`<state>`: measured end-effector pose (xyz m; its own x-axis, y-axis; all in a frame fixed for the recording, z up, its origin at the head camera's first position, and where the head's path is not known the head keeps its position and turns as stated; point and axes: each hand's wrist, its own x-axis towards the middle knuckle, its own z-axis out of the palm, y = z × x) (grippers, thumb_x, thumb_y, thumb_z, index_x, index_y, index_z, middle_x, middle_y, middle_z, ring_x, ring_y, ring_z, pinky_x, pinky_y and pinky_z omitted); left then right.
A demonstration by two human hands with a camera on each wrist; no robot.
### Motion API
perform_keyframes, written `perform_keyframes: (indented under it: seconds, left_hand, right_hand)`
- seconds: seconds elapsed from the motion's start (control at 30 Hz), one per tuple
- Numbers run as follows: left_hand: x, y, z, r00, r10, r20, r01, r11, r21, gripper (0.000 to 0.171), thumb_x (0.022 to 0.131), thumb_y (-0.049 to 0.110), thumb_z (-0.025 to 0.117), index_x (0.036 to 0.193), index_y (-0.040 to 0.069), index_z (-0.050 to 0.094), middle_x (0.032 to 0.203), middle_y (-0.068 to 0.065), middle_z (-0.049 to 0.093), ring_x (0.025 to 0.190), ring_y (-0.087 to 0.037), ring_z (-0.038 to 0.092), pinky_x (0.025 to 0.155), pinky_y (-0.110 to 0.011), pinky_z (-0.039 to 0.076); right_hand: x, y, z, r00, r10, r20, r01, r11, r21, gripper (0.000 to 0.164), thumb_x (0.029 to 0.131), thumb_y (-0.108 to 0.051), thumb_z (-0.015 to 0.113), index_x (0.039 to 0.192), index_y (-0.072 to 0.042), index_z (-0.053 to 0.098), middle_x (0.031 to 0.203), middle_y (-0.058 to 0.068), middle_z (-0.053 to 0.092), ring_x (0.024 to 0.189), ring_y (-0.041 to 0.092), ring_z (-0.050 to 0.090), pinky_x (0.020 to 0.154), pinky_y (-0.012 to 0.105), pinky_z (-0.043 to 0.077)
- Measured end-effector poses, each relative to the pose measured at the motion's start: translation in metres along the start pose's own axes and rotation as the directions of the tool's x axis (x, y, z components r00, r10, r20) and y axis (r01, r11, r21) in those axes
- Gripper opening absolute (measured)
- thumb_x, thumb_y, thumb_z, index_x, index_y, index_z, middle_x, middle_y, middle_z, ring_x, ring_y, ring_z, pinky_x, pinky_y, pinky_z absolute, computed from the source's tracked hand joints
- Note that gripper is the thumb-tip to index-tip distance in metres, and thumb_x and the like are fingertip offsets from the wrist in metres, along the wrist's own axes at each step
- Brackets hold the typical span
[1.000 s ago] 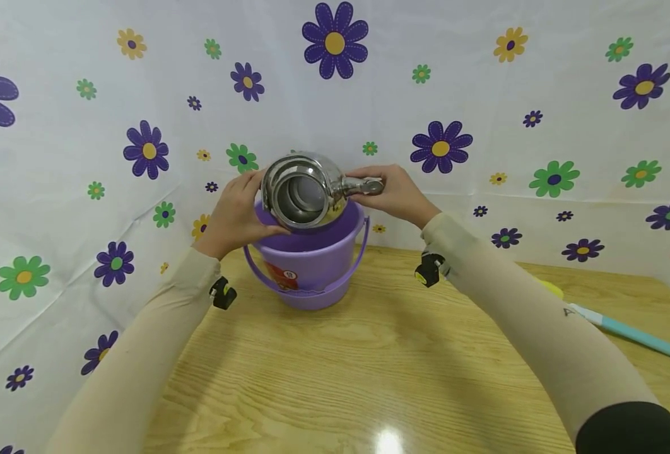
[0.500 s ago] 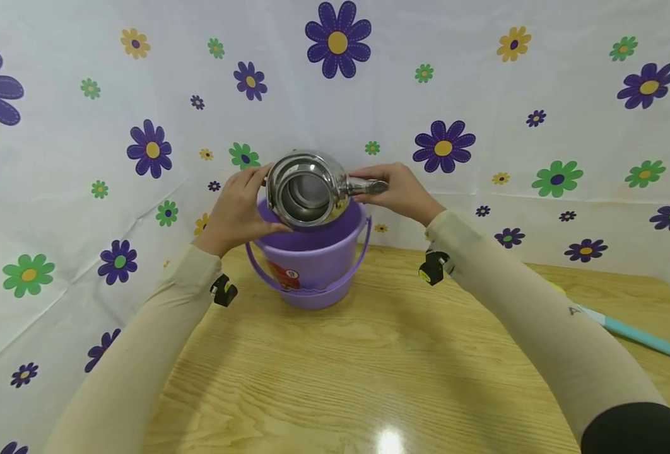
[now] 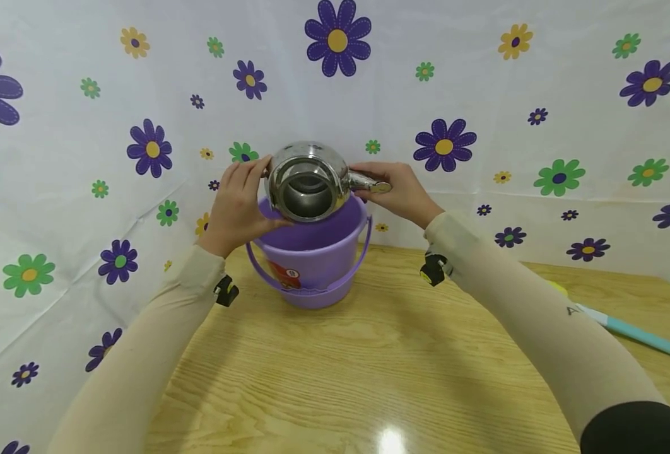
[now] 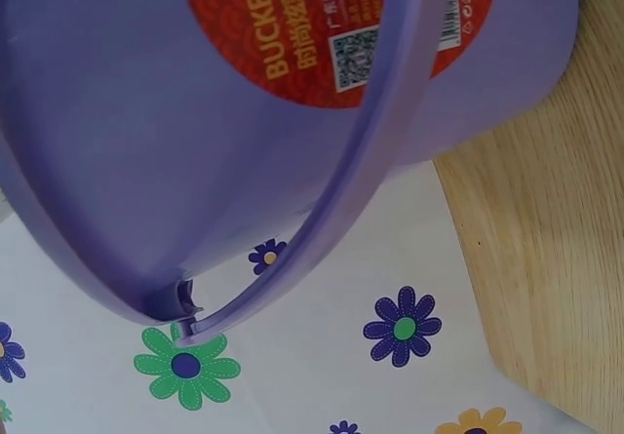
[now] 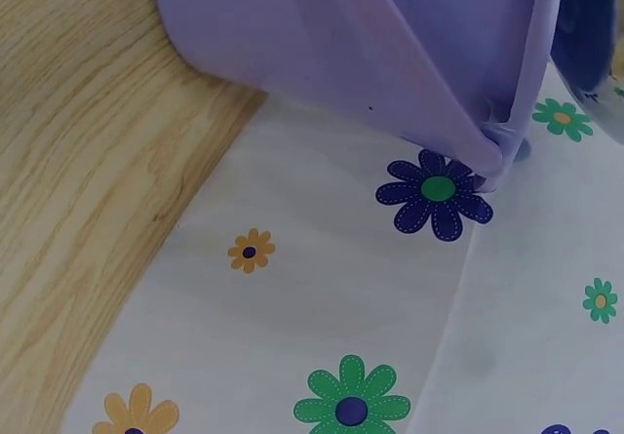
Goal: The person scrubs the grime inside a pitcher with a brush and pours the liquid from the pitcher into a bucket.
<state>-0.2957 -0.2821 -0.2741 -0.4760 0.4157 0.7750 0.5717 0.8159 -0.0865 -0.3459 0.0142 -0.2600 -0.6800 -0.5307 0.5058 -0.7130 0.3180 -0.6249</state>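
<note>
Over the purple bucket in the head view, a shiny steel teapot is held tilted, its round lidless mouth facing toward me and downward. My left hand grips its left side, thumb below the mouth and fingers toward the back. On the other side, my right hand holds the teapot by its short spout, with the fingers partly hidden behind it. A curved shiny edge of the teapot shows at the right wrist view's border. Neither hand appears in the wrist views.
The bucket's handle hangs down in front of its red label. A turquoise-handled tool lies at the right of the wooden table, partly behind my right sleeve, near a yellow piece. A flowered sheet hangs behind.
The teapot has tipped further forward, so its mouth points lower and more of its rounded body shows above. Both hands keep their hold and have barely shifted.
</note>
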Motion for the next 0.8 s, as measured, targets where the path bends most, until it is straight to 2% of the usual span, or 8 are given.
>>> perform_keyframes:
  seconds: [0.2,0.37,0.57,0.67,0.8]
  left_hand:
    - [-0.0014,-0.0002,0.0013,0.997,0.048,-0.064,-0.045,0.998,0.050,0.108,0.053,0.047,0.088,0.135,-0.006,0.040,0.123,-0.023,0.053,0.112,-0.037,0.049,0.105,-0.051,0.033]
    - [-0.0038,0.0002,0.0040,0.991,0.061,-0.119,-0.052,0.995,0.081,0.108,0.052,0.045,0.089,0.135,-0.005,0.040,0.123,-0.023,0.053,0.112,-0.037,0.049,0.107,-0.052,0.031]
    - [-0.0050,0.0006,0.0057,0.980,0.084,-0.178,-0.067,0.993,0.098,0.106,0.052,0.043,0.088,0.134,-0.005,0.041,0.120,-0.023,0.053,0.109,-0.036,0.050,0.105,-0.053,0.033]
    - [-0.0048,0.0003,0.0059,0.973,0.099,-0.208,-0.078,0.991,0.105,0.099,0.061,0.047,0.084,0.134,-0.005,0.041,0.118,-0.025,0.052,0.109,-0.037,0.050,0.104,-0.055,0.034]
    - [-0.0036,0.0002,0.0066,0.961,0.118,-0.250,-0.092,0.989,0.112,0.089,0.077,0.059,0.067,0.133,-0.005,0.041,0.117,-0.026,0.051,0.109,-0.037,0.049,0.105,-0.056,0.033]
  right_hand:
    - [-0.0032,0.0023,0.0031,0.990,-0.135,-0.040,0.134,0.990,-0.037,0.044,0.084,-0.004,0.069,0.127,-0.009,0.060,0.126,0.010,0.062,0.115,0.021,0.061,0.091,0.022,0.050]
    - [-0.0066,0.0026,0.0042,0.960,-0.273,-0.055,0.267,0.958,-0.104,0.047,0.083,0.000,0.068,0.128,-0.005,0.057,0.127,0.013,0.060,0.116,0.024,0.060,0.091,0.022,0.050]
    - [-0.0070,0.0034,0.0046,0.924,-0.376,-0.074,0.361,0.919,-0.160,0.049,0.081,0.004,0.068,0.128,-0.002,0.057,0.128,0.014,0.059,0.115,0.027,0.060,0.094,0.024,0.049]
    - [-0.0063,0.0034,0.0044,0.903,-0.419,-0.092,0.399,0.900,-0.176,0.048,0.081,0.004,0.068,0.127,-0.001,0.057,0.127,0.015,0.060,0.115,0.028,0.060,0.095,0.024,0.049]
    - [-0.0059,0.0016,0.0031,0.877,-0.469,-0.103,0.446,0.875,-0.187,0.048,0.080,0.006,0.068,0.126,0.002,0.057,0.126,0.018,0.060,0.115,0.030,0.060,0.096,0.026,0.048]
